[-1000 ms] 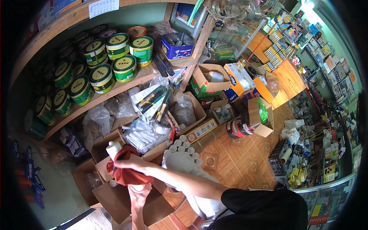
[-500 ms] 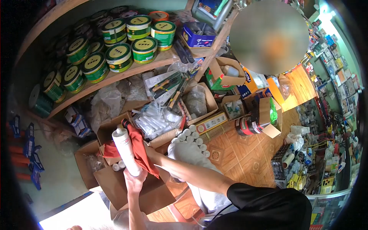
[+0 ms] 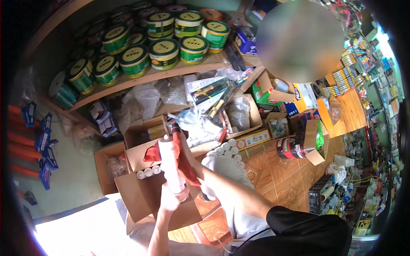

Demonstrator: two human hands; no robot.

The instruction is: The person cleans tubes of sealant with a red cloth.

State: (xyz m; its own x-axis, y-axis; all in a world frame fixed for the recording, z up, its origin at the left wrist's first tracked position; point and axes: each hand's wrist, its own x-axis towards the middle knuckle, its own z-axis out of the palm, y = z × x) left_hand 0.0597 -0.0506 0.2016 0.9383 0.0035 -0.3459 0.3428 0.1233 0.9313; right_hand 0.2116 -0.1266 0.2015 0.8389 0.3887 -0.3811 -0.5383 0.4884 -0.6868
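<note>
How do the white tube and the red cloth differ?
Color: the white tube is mostly white; the red cloth is red.
Form: the tube is a straight cylinder; the cloth is limp and folded.
Hold: the left hand grips the tube's lower end; the right hand has the cloth.
Both are held close together.

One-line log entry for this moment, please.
left hand: grips white tube | right hand: holds red cloth beside it | nearby: open carton
</note>
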